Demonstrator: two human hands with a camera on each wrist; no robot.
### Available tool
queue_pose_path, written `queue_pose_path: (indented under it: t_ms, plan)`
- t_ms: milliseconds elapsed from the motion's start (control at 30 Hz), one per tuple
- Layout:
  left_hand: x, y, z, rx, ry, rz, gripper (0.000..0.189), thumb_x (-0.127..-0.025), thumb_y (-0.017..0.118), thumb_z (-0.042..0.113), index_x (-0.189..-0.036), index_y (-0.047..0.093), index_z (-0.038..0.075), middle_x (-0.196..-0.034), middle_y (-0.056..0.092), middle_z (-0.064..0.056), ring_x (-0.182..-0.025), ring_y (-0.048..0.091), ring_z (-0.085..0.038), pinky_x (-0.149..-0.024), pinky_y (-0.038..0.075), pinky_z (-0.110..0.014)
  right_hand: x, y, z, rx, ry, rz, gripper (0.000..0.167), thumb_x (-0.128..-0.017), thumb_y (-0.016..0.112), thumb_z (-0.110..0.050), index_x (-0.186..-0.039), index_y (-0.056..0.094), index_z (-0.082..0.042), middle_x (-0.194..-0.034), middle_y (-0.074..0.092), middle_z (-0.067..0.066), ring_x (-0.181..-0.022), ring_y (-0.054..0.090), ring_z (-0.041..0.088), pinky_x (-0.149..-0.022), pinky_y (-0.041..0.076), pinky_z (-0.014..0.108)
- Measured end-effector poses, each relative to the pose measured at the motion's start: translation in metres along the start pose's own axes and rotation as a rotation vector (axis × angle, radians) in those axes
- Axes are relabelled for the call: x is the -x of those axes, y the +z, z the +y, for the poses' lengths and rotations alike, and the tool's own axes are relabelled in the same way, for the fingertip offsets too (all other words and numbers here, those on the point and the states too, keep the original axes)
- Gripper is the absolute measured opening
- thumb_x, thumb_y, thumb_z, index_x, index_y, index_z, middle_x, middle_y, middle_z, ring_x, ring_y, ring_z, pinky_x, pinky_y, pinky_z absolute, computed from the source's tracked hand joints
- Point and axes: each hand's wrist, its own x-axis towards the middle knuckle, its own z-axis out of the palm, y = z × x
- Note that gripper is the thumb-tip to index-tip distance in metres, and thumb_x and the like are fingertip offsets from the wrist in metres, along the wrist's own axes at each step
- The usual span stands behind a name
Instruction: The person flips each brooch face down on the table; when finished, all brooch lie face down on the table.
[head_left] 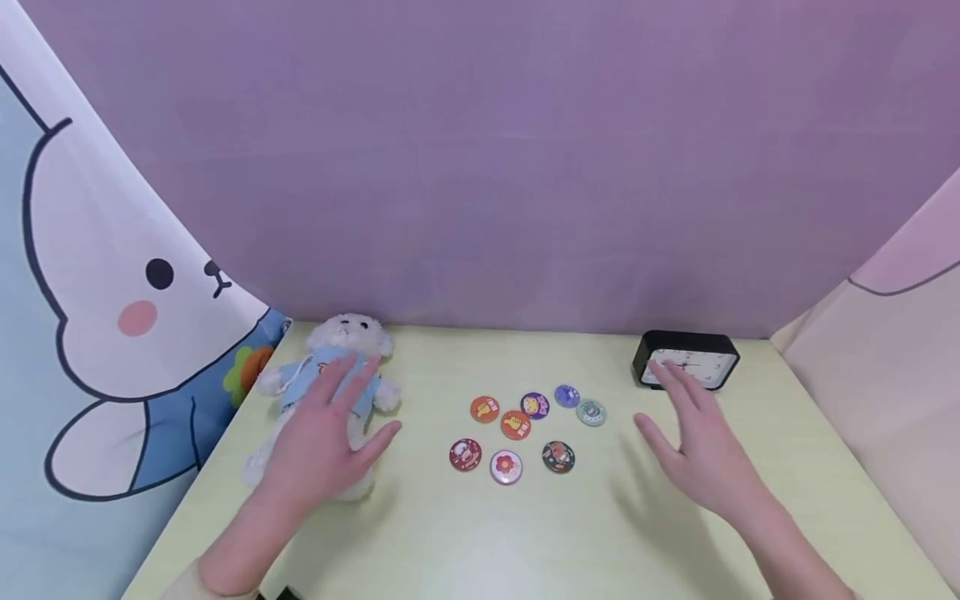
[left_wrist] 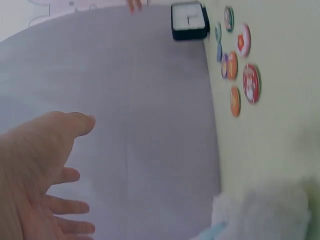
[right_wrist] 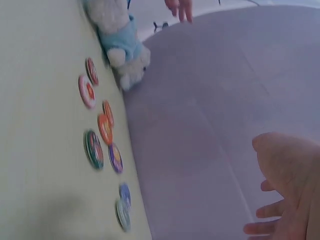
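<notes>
Both hands hover above the table with fingers spread and nothing held. My left hand (head_left: pixel 318 446) is over the plush toy (head_left: pixel 348 337), a white fluffy animal in a blue top, hiding part of it. My right hand (head_left: pixel 701 454) hangs in front of the black alarm clock (head_left: pixel 686 340), its fingertips overlapping the white dial. Between the hands lie several round badges: a red one (head_left: pixel 465 454), a white one with a red flower (head_left: pixel 506 467), a dark green one (head_left: pixel 558 457), two orange ones (head_left: pixel 484 408), a purple one (head_left: pixel 535 406), a blue one (head_left: pixel 567 396) and a light green one (head_left: pixel 592 412).
The pale yellow-green table (head_left: pixel 450 542) ends at a purple cloth backdrop (head_left: pixel 495 167). A cloth with a cartoon bear (head_left: pixel 112 317) hangs at the left, and a pale pink cloth (head_left: pixel 885 375) at the right. Something small and dark (head_left: pixel 288 593) shows at the bottom edge.
</notes>
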Motion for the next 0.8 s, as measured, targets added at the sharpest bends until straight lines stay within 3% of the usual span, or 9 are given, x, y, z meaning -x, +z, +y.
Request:
queue_pose_path:
  t_ms: [33,200,267,400,633,800]
  plan:
    - [-0.001,0.003,0.004,0.021,0.010,-0.001,0.084,-0.088,0.085,0.042,-0.159,0.049,0.014,-0.158,0.051,-0.026,-0.144,0.051,-0.049,-0.105,0.055,-0.066,-0.004,0.006,-0.006,0.000,-0.013,-0.008,0.072,-0.102,0.071,-0.027,-0.164,0.038,-0.011,-0.164,0.042,0.025,-0.143,0.046,0.051,-0.098,0.049,0.078]
    - [-0.004,0.017,0.024,0.132,0.018,-0.073,0.080,-0.088,0.086,0.042,-0.158,0.053,0.017,-0.156,0.057,-0.022,-0.139,0.059,-0.045,-0.104,0.058,-0.060,-0.019,0.037,-0.035,-0.045,-0.087,-0.059,0.067,-0.099,0.075,-0.027,-0.158,0.048,-0.009,-0.154,0.056,0.017,-0.133,0.062,0.039,-0.098,0.057,0.069]
    - [-0.004,0.024,0.031,0.182,0.024,-0.109,0.078,-0.088,0.086,0.040,-0.156,0.055,0.016,-0.153,0.060,-0.021,-0.136,0.062,-0.044,-0.104,0.059,-0.058,-0.025,0.049,-0.046,-0.082,-0.131,-0.086,0.063,-0.097,0.077,-0.025,-0.153,0.053,-0.006,-0.148,0.062,0.016,-0.129,0.066,0.036,-0.106,0.057,0.058]
    - [-0.004,0.045,0.040,0.269,0.018,-0.163,0.070,-0.088,0.087,0.034,-0.149,0.062,0.011,-0.146,0.066,-0.020,-0.132,0.066,-0.040,-0.108,0.058,-0.053,-0.035,0.074,-0.064,-0.102,-0.192,-0.174,0.056,-0.095,0.080,-0.024,-0.144,0.062,-0.005,-0.137,0.070,0.012,-0.119,0.072,0.029,-0.101,0.062,0.050]
    - [-0.003,0.084,0.036,0.312,-0.064,-0.194,0.057,-0.087,0.089,0.024,-0.139,0.070,0.007,-0.137,0.072,-0.019,-0.129,0.069,-0.036,-0.110,0.056,-0.048,-0.048,0.119,-0.083,-0.142,-0.184,-0.377,0.047,-0.094,0.080,-0.020,-0.137,0.068,-0.008,-0.135,0.071,0.012,-0.120,0.071,0.030,-0.100,0.062,0.044]
    - [0.002,0.100,0.032,0.304,-0.093,-0.234,0.058,-0.084,0.091,0.020,-0.136,0.071,0.003,-0.130,0.075,-0.019,-0.123,0.072,-0.038,-0.107,0.058,-0.050,-0.049,0.142,-0.087,-0.132,-0.231,-0.433,0.047,-0.092,0.081,-0.019,-0.135,0.068,-0.005,-0.132,0.073,0.013,-0.118,0.071,0.030,-0.097,0.063,0.043]
